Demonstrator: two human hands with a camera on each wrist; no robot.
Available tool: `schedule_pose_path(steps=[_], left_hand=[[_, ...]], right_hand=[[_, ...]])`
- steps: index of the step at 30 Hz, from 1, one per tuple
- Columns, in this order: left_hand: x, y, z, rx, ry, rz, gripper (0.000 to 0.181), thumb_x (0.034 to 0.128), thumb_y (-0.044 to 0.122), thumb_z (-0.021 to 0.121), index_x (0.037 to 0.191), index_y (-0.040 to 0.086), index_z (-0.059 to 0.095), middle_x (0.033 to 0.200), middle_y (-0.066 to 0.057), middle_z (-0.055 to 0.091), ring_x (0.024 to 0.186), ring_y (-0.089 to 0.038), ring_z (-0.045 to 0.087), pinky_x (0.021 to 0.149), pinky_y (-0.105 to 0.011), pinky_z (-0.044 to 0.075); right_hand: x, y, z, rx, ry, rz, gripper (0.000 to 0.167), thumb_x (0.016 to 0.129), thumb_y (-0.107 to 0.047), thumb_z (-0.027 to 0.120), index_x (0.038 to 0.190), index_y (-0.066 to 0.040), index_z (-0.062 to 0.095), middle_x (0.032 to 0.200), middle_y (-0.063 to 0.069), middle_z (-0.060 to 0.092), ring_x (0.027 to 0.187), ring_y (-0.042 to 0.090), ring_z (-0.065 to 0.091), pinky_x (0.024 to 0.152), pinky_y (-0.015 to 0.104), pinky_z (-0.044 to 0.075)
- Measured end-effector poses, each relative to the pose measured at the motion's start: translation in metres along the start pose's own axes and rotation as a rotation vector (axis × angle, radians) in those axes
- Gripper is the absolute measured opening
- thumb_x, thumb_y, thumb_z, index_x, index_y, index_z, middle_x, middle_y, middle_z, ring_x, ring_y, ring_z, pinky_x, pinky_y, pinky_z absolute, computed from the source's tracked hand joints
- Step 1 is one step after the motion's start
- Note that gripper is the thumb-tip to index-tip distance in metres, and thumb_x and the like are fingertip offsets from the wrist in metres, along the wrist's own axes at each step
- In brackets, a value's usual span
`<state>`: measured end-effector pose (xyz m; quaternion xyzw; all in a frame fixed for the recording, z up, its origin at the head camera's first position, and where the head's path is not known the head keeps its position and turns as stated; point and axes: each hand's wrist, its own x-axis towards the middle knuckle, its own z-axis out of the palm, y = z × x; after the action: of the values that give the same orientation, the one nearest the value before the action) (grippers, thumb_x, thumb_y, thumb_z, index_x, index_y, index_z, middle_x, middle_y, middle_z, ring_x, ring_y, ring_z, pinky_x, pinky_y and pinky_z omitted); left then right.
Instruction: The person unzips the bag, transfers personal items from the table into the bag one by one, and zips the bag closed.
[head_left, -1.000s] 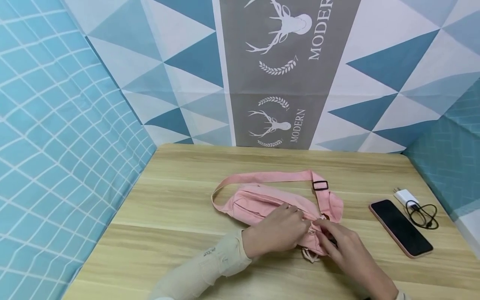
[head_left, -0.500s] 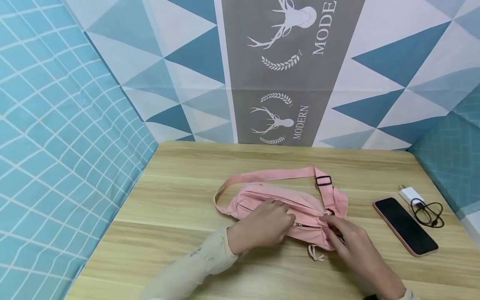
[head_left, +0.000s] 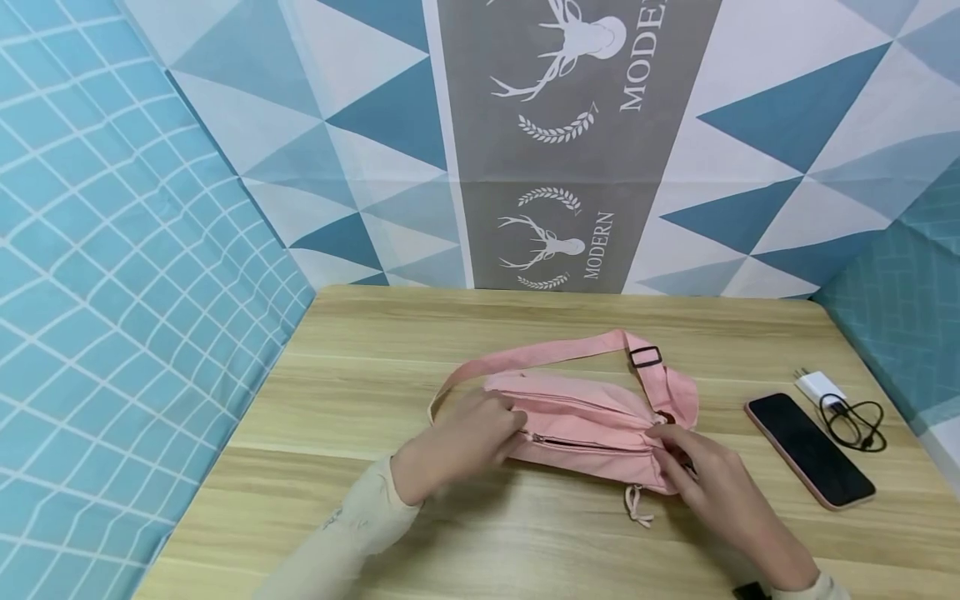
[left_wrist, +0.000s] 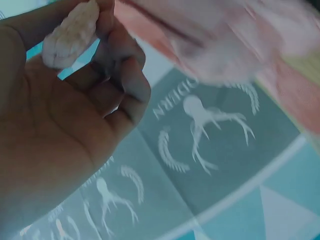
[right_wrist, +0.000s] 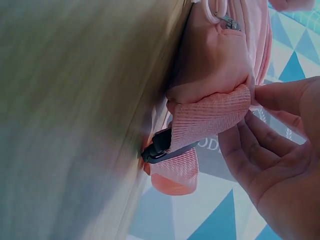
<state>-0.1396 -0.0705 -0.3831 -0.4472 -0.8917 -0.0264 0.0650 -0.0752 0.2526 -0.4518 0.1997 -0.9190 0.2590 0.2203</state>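
On the wooden table (head_left: pixel 570 550): pink waist bag (head_left: pixel 577 408), lying stretched from left to right, held at both ends.
Left hand (head_left: pixel 468 433): at the left part of the bag, thumb and finger pinching a pale pink braided zip pull (left_wrist: pixel 72 37), other fingers bent.
Right hand (head_left: pixel 712 479): at the right end of the bag, thumb and fingers pinching the pink cloth.
Front zip (head_left: pixel 592 444): along the near side of the bag, metal slider close to the left hand, thin dark slit to the right of the slider.
Knotted cord (head_left: pixel 637 508): at the bag's near edge, toward the right end.
Strap (head_left: pixel 540 354): looped behind the bag.
Black clip (right_wrist: pixel 160 141): at the bag's right end, beside ribbed pink webbing.
Phone (head_left: pixel 810 450): right of the bag, well apart, dark screen up, pink edge.
White charger (head_left: pixel 820 389): right of the bag, just past the phone, touching a curled black cable (head_left: pixel 868 442).
Wall cloth (head_left: pixel 555 167): behind the bag, grey strip with white deer heads and MODERN, blue and white triangles on both sides.
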Motion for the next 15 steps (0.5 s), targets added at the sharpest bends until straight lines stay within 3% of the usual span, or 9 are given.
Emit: schedule_pose_path(steps=[5,8,12,15], left_hand=[[-0.01,-0.02,-0.01,-0.149,-0.045,-0.049,0.026,0.0925,0.017,0.069,0.068,0.017,0.059,0.061,0.01,0.046,0.058,-0.006,0.042,0.06,-0.022,0.04],[-0.016,-0.03,-0.018,-0.226,-0.118,-0.168,0.027,0.0884,0.011,0.072,0.066,0.016,0.058,0.06,0.009,0.045,0.057,-0.007,0.039,0.058,-0.023,0.039],[-0.024,-0.034,-0.025,-0.213,-0.178,-0.298,0.025,0.0844,0.009,0.076,0.066,0.016,0.06,0.058,0.007,0.046,0.056,-0.01,0.041,0.057,-0.027,0.04],[-0.027,-0.031,-0.025,-0.14,-0.169,-0.278,0.023,0.0848,0.013,0.077,0.068,0.014,0.062,0.058,0.006,0.047,0.057,-0.012,0.043,0.059,-0.03,0.043]], right_hand=[[0.0,0.005,-0.005,-0.032,-0.014,0.016,0.033,0.081,0.002,0.077,0.109,-0.013,0.069,0.101,-0.002,0.072,0.084,0.008,0.064,0.074,0.012,0.048],[0.0,0.008,-0.007,-0.041,-0.007,0.032,0.033,0.082,0.003,0.077,0.11,-0.012,0.068,0.095,-0.003,0.071,0.076,0.005,0.059,0.066,0.018,0.049],[0.001,0.01,-0.008,-0.048,-0.011,0.051,0.032,0.082,0.003,0.076,0.11,-0.012,0.068,0.092,-0.003,0.07,0.073,0.004,0.055,0.061,0.026,0.051],[0.002,0.009,-0.006,-0.055,-0.026,0.061,0.031,0.083,0.002,0.076,0.11,-0.012,0.068,0.096,0.0,0.071,0.077,0.007,0.058,0.063,0.033,0.054]])
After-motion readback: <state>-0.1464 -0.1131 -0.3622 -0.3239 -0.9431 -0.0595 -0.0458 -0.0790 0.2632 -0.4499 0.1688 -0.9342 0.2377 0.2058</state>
